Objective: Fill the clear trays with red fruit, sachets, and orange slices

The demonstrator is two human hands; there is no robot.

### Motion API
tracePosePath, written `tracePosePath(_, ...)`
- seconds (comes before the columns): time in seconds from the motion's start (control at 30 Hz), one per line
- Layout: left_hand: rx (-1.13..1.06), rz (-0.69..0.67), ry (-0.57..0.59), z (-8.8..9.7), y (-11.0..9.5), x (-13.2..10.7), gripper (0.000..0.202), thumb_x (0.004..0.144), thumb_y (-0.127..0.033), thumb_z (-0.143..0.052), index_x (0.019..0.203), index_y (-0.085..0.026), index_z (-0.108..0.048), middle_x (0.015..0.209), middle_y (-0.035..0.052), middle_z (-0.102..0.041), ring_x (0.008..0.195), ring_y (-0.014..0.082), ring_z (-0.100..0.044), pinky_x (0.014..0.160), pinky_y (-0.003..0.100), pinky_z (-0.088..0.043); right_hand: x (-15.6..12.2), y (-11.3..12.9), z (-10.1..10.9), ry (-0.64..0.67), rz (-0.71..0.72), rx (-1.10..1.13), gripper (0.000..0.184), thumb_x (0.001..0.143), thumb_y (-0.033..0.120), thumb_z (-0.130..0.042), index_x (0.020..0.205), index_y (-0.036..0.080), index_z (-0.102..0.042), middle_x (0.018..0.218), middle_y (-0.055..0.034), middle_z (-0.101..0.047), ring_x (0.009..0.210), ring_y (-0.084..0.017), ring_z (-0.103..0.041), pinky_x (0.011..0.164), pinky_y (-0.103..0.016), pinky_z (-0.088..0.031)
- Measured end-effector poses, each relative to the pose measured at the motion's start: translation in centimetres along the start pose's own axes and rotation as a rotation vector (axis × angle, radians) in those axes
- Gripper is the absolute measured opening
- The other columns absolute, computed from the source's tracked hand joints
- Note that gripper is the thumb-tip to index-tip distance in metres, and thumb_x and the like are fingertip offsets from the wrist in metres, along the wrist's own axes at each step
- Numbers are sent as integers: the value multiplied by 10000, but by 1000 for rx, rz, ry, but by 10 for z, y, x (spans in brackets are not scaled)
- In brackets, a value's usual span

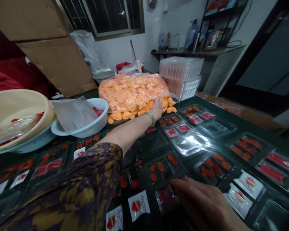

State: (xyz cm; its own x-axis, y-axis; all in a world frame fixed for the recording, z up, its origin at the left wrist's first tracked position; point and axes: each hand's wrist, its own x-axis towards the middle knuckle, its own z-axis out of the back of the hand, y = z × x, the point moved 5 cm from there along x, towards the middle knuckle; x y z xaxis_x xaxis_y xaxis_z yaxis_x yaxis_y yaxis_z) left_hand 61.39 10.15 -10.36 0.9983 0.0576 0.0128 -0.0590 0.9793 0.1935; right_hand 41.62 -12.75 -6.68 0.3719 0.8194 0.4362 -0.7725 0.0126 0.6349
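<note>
My left hand (pixel 157 109) reaches far forward on an arm in a purple and yellow patterned sleeve, with a bracelet at the wrist. Its fingers curl into a loose pile of orange candy pieces (pixel 125 115) spilling from under a big clear bag of the same pieces (pixel 132 89). My right hand (pixel 202 202) lies flat near the bottom edge, fingers stretched to the left, resting on black plastic trays (pixel 163 173). Those trays hold a few orange pieces and small red packets (pixel 139 205).
Many black compartment trays (pixel 245 150) cover the table. A white bowl (pixel 91 126) with a plastic sheet and a cream basin (pixel 16 109) stand at the left. Cardboard boxes (pixel 60 61), stacked clear trays (pixel 180 75) and a shelf with bottles (pixel 192 35) are behind.
</note>
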Motion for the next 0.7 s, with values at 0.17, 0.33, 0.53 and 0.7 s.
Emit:
tracePosePath(0.17,-8,77,13,-3,-1,3,487,799,-140,-438,1277,-86,-511,1370,195,-365,1295,395,-144,1012,581,-72,3,0,1,58,-67,33,279,901,217,-434,1114,292,-599,703,-38,-650,579,-153,-628,539,-229,-532)
tracePosePath(0.33,-157,196,97,-2,30,11,651,780,-507,-468,1381,-278,-363,1453,121,-262,1289,476,-123,952,679,-132,2,3,4,53,-53,-1,274,917,183,-400,1120,212,-582,746,-49,-651,619,-134,-629,581,-205,-532)
tracePosePath(0.53,-284,277,-8,-9,43,19,1132,525,-798,-520,1447,-260,-142,1494,128,-159,1297,471,-119,991,600,-203,3,2,3,83,-33,29,291,900,118,-401,1147,207,-528,809,-32,-647,664,-117,-632,610,-183,-528)
tracePosePath(0.7,-153,101,3,-9,40,29,692,672,-456,-627,1301,-220,-462,1367,116,-390,1208,378,-339,977,488,-292,3,-1,3,80,-67,51,326,874,70,-421,1140,232,-516,825,-12,-632,700,-110,-631,621,-183,-527)
